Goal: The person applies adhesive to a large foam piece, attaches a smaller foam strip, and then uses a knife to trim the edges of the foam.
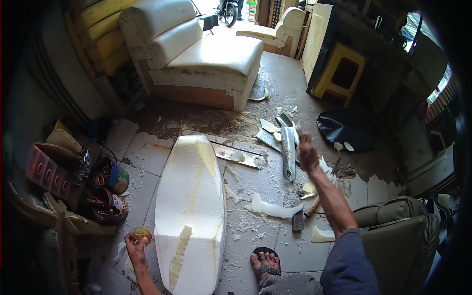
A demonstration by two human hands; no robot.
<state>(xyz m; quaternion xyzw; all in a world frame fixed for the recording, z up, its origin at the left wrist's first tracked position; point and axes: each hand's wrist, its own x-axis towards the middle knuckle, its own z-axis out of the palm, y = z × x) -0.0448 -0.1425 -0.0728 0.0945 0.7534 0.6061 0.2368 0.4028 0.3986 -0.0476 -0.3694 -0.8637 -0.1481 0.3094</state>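
My left hand (137, 253) is closed around a brownish-yellow lump (141, 233), beside the long white foam seat pad (189, 196). The pad lies lengthwise on the floor, narrow at its far end, with a yellowish strip (180, 253) on its near part. Out to the right, my right hand (309, 153) has its fingers curled, next to a grey metal bar (288, 155). A thin pale edge shows by its fingers, but what it grips cannot be made out. Foam offcuts (269, 126) lie around the bar.
A curved white offcut (273, 208) and a hammer (298, 221) lie between the pad and a folded olive cushion (393, 236). A flat metal strip (236, 155) passes by the pad's far end. Tool pots (112, 176) stand left, a white sofa (196, 59) ahead, a yellow stool (341, 71) far right.
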